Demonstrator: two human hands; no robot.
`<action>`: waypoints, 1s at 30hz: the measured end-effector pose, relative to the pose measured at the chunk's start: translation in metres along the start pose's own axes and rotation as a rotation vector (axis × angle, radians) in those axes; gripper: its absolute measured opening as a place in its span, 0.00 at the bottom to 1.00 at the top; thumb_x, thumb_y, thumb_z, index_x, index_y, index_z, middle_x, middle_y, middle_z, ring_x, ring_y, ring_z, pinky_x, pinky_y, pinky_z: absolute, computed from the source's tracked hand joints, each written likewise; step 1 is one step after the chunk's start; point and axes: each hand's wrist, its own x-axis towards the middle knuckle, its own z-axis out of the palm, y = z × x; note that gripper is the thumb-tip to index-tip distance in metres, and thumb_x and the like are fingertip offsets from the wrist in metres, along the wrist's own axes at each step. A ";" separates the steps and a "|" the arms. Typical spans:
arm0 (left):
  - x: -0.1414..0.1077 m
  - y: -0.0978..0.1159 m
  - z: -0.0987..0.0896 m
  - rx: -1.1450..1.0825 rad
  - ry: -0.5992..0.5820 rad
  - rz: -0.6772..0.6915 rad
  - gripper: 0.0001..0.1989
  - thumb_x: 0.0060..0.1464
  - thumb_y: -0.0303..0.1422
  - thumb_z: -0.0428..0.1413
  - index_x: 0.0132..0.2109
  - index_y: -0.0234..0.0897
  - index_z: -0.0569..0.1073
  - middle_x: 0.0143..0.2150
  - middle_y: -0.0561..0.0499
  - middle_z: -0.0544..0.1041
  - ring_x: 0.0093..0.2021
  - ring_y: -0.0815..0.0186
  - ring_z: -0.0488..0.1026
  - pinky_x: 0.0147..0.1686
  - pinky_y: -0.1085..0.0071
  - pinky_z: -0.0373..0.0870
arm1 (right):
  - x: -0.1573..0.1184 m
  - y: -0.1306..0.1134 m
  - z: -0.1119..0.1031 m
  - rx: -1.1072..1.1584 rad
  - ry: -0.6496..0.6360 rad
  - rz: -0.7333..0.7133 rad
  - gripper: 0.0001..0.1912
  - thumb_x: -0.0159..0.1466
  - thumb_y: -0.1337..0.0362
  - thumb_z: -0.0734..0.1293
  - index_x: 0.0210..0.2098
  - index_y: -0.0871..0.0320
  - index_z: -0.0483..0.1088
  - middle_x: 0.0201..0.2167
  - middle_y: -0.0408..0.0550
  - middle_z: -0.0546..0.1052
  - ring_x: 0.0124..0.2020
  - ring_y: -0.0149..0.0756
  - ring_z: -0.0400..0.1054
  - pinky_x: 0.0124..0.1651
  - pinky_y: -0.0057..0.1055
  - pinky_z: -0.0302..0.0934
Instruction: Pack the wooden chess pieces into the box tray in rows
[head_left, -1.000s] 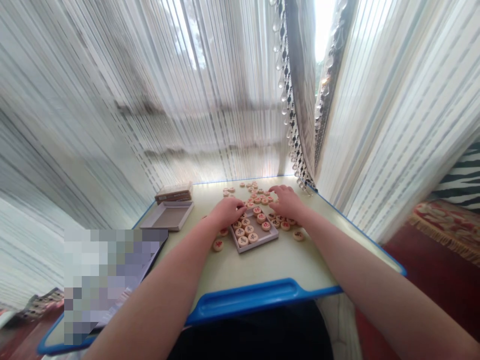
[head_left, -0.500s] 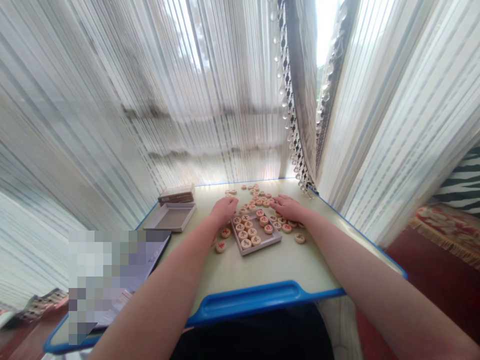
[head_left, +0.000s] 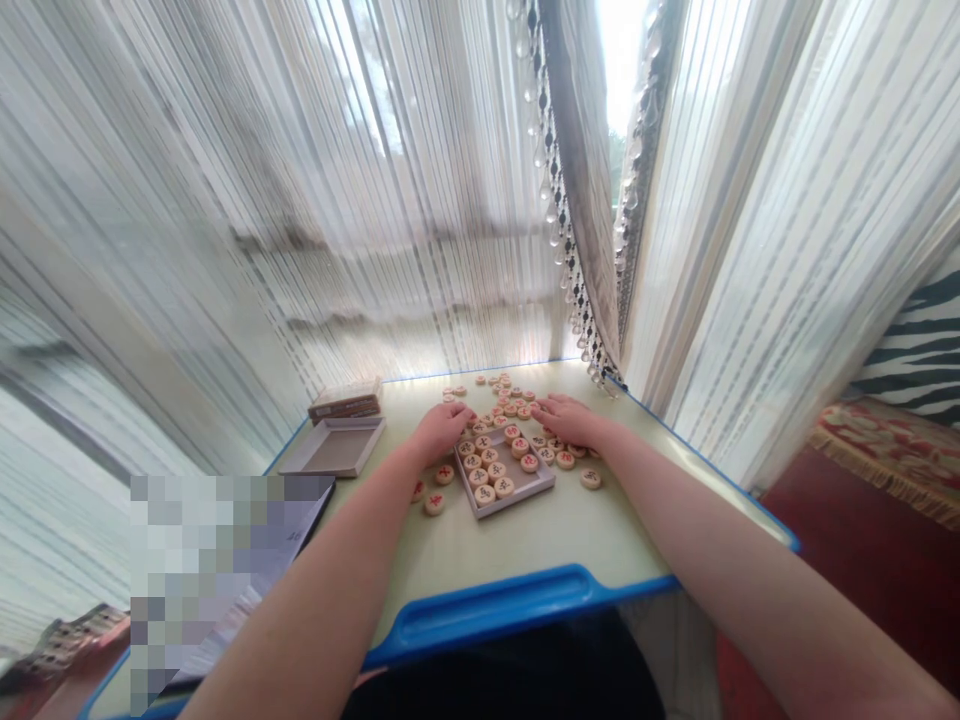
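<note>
A shallow cardboard tray [head_left: 517,488] sits on the table in front of me, with several round xiangqi pieces [head_left: 485,494] in it. Black-marked pieces fill its left side in rows, and a short column of red-marked ones runs along its right. My left hand [head_left: 442,430] is at the tray's far left corner, thumb and fingers closed on a xiangqi piece that they mostly hide. Beyond the right edge, my right hand [head_left: 574,420] lies palm down over loose pieces, its fingers stretched leftward. More loose pieces [head_left: 506,405] spread between and beyond both hands.
Left of my arm stands a second, shallow box part [head_left: 337,446], with a brown box [head_left: 345,398] behind it. A dark-edged folder [head_left: 292,540] lies at the near left, partly blurred. The pale table [head_left: 480,550] has a blue rim. Striped curtains hang beyond it.
The view has shifted slightly, so everything sits a little further left and lower. My left fingers have stretched somewhat toward the pieces. The right hand stays over the loose pieces.
</note>
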 end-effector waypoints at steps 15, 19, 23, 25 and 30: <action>-0.002 0.003 -0.002 0.089 -0.044 0.030 0.19 0.50 0.42 0.43 0.32 0.35 0.74 0.32 0.49 0.76 0.35 0.63 0.70 0.34 0.70 0.65 | -0.006 -0.008 -0.007 0.036 -0.008 0.051 0.32 0.60 0.48 0.55 0.60 0.53 0.52 0.60 0.53 0.56 0.61 0.45 0.47 0.59 0.38 0.42; -0.001 0.003 -0.001 0.077 -0.033 0.013 0.18 0.50 0.41 0.44 0.33 0.36 0.74 0.34 0.49 0.77 0.37 0.63 0.70 0.35 0.71 0.65 | -0.005 -0.007 -0.007 0.033 -0.011 0.056 0.32 0.60 0.48 0.55 0.60 0.55 0.54 0.60 0.54 0.56 0.61 0.46 0.46 0.59 0.38 0.42; -0.001 0.003 -0.001 0.096 -0.029 0.022 0.18 0.50 0.41 0.44 0.32 0.36 0.74 0.33 0.49 0.77 0.36 0.63 0.70 0.35 0.71 0.65 | -0.005 -0.007 -0.007 0.032 0.013 0.034 0.29 0.60 0.53 0.56 0.58 0.57 0.56 0.58 0.53 0.59 0.59 0.44 0.49 0.59 0.37 0.44; -0.001 0.004 -0.002 0.111 -0.026 0.025 0.18 0.50 0.41 0.44 0.32 0.36 0.74 0.33 0.50 0.77 0.35 0.63 0.71 0.34 0.71 0.65 | -0.004 -0.006 -0.006 0.014 0.041 0.008 0.26 0.60 0.59 0.56 0.56 0.59 0.59 0.57 0.53 0.62 0.58 0.42 0.53 0.58 0.35 0.46; -0.001 0.005 -0.002 0.138 -0.038 0.032 0.19 0.51 0.42 0.43 0.32 0.36 0.74 0.32 0.49 0.76 0.35 0.63 0.70 0.34 0.71 0.65 | 0.000 -0.002 -0.003 -0.001 0.104 -0.023 0.20 0.58 0.65 0.56 0.49 0.60 0.65 0.51 0.52 0.68 0.51 0.40 0.60 0.53 0.33 0.52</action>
